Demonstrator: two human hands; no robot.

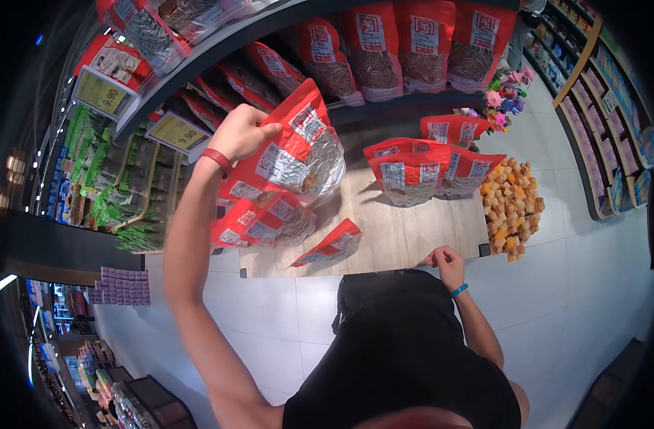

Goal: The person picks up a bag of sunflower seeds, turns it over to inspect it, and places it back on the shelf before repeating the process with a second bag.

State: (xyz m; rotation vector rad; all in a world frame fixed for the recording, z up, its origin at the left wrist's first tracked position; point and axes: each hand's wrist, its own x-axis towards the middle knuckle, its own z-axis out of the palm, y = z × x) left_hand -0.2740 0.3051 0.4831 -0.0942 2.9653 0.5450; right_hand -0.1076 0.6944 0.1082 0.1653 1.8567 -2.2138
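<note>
My left hand [245,134], with a red band at its wrist, pinches the top edge of a red and silver bag [307,146] and holds it up over the left part of a wooden board [391,239]. Below it stand more red bags [277,220]. One small red bag [333,245] leans near the board's front edge. Further right, several red bags [413,171] stand upright together. My right hand [447,263], with a blue band, rests at the board's front edge near its right corner, fingers curled together; whether they hold anything is too small to tell.
A dark shelf [212,46] with rows of red bags runs above the board, with yellow price tags [175,132] at left. Packaged greens [102,150] hang at the far left. Round tan items [513,207] and colourful flowers [504,100] are at right.
</note>
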